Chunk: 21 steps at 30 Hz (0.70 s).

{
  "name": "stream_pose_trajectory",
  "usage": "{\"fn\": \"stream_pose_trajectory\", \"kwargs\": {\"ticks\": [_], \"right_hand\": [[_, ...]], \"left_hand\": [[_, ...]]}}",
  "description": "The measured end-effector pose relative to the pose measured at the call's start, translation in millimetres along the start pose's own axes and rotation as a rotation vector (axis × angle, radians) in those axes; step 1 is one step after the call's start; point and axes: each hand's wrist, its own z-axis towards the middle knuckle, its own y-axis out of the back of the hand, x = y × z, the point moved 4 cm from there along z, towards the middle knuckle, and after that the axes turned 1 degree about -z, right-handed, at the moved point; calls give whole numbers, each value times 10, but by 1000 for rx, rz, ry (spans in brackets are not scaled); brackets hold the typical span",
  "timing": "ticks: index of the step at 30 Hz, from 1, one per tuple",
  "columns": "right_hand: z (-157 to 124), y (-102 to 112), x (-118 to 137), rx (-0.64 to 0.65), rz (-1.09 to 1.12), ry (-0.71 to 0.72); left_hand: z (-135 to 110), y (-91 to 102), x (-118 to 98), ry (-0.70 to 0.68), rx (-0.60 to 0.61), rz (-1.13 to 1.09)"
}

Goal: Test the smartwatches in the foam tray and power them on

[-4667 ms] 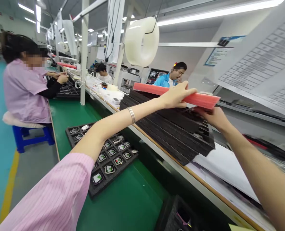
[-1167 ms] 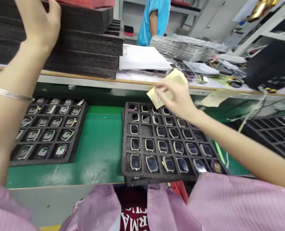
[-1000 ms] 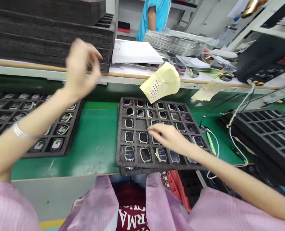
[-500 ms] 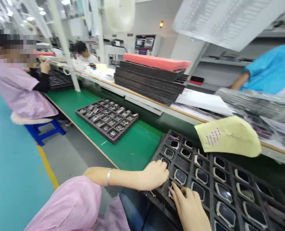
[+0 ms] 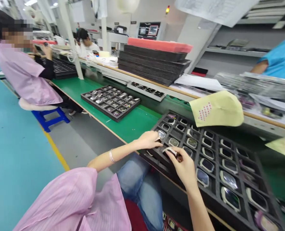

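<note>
A black foam tray [image 5: 217,141] holds rows of square watch cases with dark screens and pale rims. At its near left corner, my right hand [image 5: 184,163] pinches a pale-rimmed watch case [image 5: 169,150] between thumb and fingers, tilted at its compartment. My left hand [image 5: 149,140] is closed at the tray's left edge, beside a watch case [image 5: 161,134]. A small dark piece shows between its thumb and fingers, too hidden to make out. Another watch case [image 5: 173,142] lies in a compartment between the hands.
A second tray of watch cases [image 5: 111,102] lies farther left on the green bench [image 5: 137,120]. Yellow paper [image 5: 217,109] overhangs the near tray's back edge. Stacked black trays [image 5: 152,64] stand on the shelf behind. A co-worker [image 5: 24,70] sits at the left.
My right hand has raised a watch case at the tray's near edge. My left hand has drawn back to the tray's left edge, its fingers closed. The view has shifted.
</note>
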Motion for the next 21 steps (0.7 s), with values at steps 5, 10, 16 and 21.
{"fn": "stream_pose_trajectory", "kwargs": {"ticks": [5, 10, 16, 21], "right_hand": [[-84, 79, 46, -40, 371, -138], [-37, 168, 14, -26, 456, -276], [29, 203, 20, 116, 829, -461], [13, 222, -33, 73, 856, -498]], "left_hand": [[-79, -63, -2, -1, 70, -522], [-83, -182, -30, 129, 164, -968], [23, -216, -74, 311, 272, -1148], [99, -228, -83, 309, 330, -1004]]}}
